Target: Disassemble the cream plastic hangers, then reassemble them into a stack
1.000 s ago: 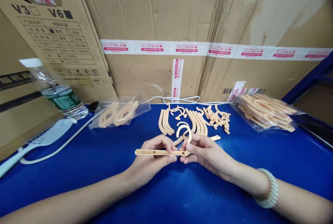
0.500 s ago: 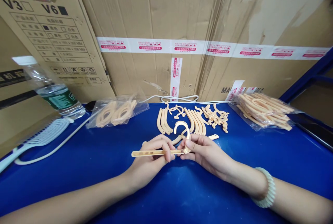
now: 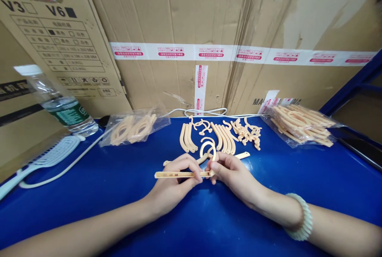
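Observation:
My left hand (image 3: 176, 183) grips a beige plastic hanger arm (image 3: 167, 175), its hollow side facing me. In the fingers of my right hand (image 3: 235, 173) is a curved hanger hook (image 3: 214, 154), standing upright. The hook's base meets the right end of the arm at my right fingertips; whether they are locked together is hidden. Just behind my hands lies another hanger (image 3: 243, 155), partly covered by them. Beyond it are loose hanger arms in a left group (image 3: 186, 139) and a right group (image 3: 224, 139), with a pile of small hanger parts (image 3: 248, 133) to the right.
Bagged hanger parts lie at left (image 3: 131, 129) and right (image 3: 298, 123) on the blue table (image 3: 191, 225). A water bottle (image 3: 67, 110) and a pale hairbrush (image 3: 53, 155) are at far left. A white cable (image 3: 205, 111) runs along the cardboard (image 3: 167, 86) behind.
My right fingers have shifted on the hook's base, and the hook has turned slightly. The arm in my left hand has moved a little to the right.

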The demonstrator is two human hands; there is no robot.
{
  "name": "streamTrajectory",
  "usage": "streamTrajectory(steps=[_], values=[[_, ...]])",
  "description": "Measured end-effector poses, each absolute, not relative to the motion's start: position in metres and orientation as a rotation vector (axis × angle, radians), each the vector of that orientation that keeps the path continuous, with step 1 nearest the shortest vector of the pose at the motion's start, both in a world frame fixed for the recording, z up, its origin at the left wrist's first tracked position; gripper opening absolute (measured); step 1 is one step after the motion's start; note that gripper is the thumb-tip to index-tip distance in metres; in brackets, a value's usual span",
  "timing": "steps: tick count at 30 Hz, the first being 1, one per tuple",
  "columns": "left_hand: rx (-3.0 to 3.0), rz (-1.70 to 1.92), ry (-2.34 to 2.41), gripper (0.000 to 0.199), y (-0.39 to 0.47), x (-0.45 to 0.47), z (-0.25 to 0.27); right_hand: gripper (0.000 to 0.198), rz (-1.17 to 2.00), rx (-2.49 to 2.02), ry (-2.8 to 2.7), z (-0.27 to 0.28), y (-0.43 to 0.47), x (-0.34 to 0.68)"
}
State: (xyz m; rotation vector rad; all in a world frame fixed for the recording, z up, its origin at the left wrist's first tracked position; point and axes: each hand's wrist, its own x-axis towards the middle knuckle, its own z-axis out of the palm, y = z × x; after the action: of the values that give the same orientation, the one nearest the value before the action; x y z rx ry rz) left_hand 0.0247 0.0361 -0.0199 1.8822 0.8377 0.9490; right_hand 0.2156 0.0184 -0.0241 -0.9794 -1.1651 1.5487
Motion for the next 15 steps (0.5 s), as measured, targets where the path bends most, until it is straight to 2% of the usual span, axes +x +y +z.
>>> streamTrajectory(steps=[7,15], values=[[1.9,0.978,0.742,0.012,0.0338,0.0232,-0.0184,0.031,1.358,-1.05,-1.365,-0.0242,0.0151,0.2129],[1.737,0.965,0.769,0.016,0.0322,0.0255,-0.0193,0.028,1.362,-1.046,-1.383,-0.0252,0.0154,0.2123]])
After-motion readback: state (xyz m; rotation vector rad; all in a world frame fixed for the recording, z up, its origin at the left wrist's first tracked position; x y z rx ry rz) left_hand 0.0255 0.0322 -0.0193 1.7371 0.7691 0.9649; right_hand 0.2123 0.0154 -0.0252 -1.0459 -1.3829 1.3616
